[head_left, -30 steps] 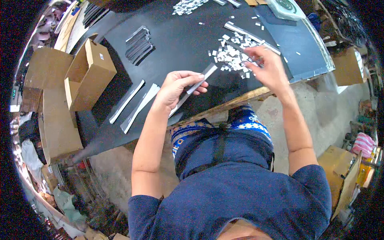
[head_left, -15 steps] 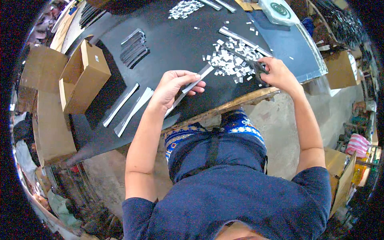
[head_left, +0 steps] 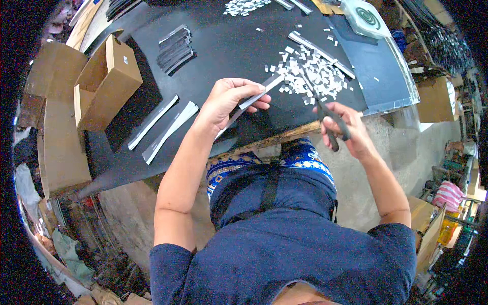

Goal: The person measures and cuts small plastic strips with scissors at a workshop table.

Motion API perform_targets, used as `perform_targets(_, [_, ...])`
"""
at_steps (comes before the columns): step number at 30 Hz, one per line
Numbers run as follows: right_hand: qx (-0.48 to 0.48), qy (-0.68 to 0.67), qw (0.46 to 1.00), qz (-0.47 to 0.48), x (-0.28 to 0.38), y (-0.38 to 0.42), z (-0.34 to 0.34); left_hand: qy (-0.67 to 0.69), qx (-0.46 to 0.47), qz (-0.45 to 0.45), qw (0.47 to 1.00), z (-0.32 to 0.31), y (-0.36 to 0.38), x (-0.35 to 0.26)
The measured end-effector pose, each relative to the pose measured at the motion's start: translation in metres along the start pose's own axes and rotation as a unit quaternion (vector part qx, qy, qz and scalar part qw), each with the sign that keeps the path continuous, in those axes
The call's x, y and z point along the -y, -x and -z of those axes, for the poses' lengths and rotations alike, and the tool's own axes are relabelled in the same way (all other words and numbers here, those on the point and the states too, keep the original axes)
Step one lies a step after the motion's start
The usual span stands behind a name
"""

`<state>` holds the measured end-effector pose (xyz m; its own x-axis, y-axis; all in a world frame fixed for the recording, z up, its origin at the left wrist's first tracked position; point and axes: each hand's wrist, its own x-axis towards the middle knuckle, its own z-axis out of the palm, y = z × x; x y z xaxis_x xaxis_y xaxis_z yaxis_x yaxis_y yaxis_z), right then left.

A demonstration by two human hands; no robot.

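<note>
My left hand (head_left: 235,103) pinches a black-and-white strip (head_left: 273,83) between thumb and fingers. The strip's white end points toward a pile of small white cut pieces (head_left: 323,76). In my right hand (head_left: 351,131) is a pair of black scissors (head_left: 320,108), with fingers around the handles at the table's front edge. The blades reach over the pile, apart from the strip's end. Left of my left hand lie two loose white-and-dark strips (head_left: 154,122). Behind the pile rests another bundle of strips (head_left: 325,57).
A stack of dark strips (head_left: 175,51) lies farther back on the black table (head_left: 231,46). An open cardboard box (head_left: 122,79) stands at the left. A second pile of white pieces (head_left: 246,6) is at the back. A white container with a green coil (head_left: 367,19) sits back right.
My right hand has drawn the scissors toward me and turned them, so the blades now point away from me. My left hand still holds the strip, slightly to the right. The view has shifted a little.
</note>
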<state>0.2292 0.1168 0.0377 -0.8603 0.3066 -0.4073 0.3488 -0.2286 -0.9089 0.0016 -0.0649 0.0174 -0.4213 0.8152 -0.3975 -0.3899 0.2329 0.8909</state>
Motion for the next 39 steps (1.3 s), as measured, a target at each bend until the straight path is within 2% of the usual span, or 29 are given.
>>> perform_targets(3, [0.011,0.054,0.998,-0.002,-0.006,0.002,-0.018,0.003,0.003,-0.004,1.000,-0.002,-0.001,0.000])
perform_targets(8, [0.012,-0.009,1.000,0.015,-0.007,-0.007,-0.033,-0.009,-0.001,-0.012,1.000,-0.006,0.000,0.000])
perform_targets(24, [0.018,0.001,1.000,0.007,-0.007,-0.016,-0.035,-0.012,0.009,-0.021,1.000,-0.006,0.002,0.001])
perform_targets(26, [0.005,0.038,0.999,0.026,-0.007,-0.015,-0.037,-0.014,0.010,-0.021,1.000,-0.006,0.002,0.001])
perform_targets(29, [0.015,0.003,1.000,0.007,-0.009,-0.018,-0.033,-0.012,0.011,-0.019,1.000,-0.006,0.003,0.001])
perform_targets(39, [0.014,0.009,1.000,0.010,-0.011,-0.019,-0.031,0.000,0.018,-0.023,1.000,-0.006,0.001,0.002])
